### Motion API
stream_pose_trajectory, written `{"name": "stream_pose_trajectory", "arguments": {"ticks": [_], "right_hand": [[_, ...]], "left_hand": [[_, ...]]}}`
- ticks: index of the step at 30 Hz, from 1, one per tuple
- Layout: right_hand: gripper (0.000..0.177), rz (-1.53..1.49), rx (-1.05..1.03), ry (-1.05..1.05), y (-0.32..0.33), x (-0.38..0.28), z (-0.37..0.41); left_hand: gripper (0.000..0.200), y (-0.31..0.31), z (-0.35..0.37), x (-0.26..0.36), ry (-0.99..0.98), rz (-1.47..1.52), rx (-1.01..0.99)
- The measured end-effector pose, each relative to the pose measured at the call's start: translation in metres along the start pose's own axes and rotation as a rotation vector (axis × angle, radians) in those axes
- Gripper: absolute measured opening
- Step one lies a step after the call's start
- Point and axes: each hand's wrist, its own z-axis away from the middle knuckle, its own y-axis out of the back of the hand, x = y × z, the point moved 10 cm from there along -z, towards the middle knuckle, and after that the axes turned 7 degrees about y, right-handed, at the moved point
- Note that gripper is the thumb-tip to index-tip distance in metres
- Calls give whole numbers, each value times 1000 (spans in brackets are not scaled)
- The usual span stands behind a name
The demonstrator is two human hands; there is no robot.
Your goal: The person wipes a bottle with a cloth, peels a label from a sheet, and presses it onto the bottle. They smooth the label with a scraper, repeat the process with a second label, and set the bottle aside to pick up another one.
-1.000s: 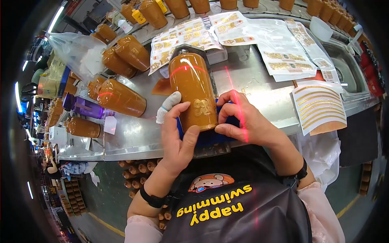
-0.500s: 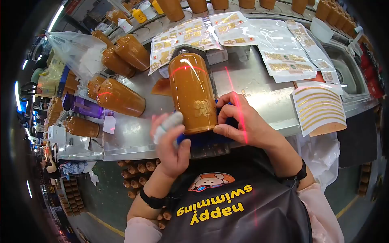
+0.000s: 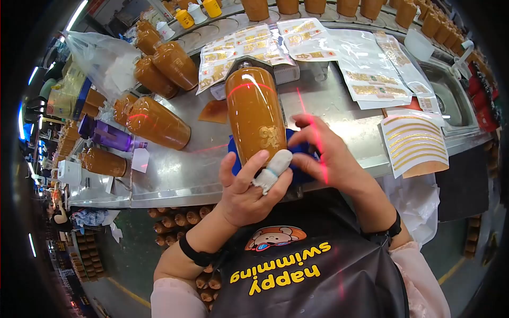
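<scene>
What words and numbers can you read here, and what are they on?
"happy swimming": on the black apron, upside down in this view.
Gold mark on the brown bottle in the middle: not clear enough to read.
Printing on the gold sticker sheets behind it: too small to read.
I can't make out any numbers.

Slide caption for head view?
Left hand, wearing a white finger cover, at the lower end of a brown bottle; right hand alongside.

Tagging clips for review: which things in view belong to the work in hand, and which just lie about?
Likely in use:
brown bottle
finger cover, on the left hand
sheet of gold strips

Likely just lying about:
purple bottle
plastic bag
white tub
</scene>
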Motion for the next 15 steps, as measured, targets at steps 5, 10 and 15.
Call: {"name": "stream_pose_trajectory", "arguments": {"ticks": [5, 10, 15], "right_hand": [[23, -323, 354, -220, 24, 11, 7], [26, -163, 175, -217, -8, -9, -7], [24, -337, 304, -307, 0, 4, 4]], "left_hand": [[36, 12, 6, -31, 206, 307, 54], [50, -1, 15, -52, 411, 296, -40], [65, -3, -2, -48, 422, 296, -42]]}}
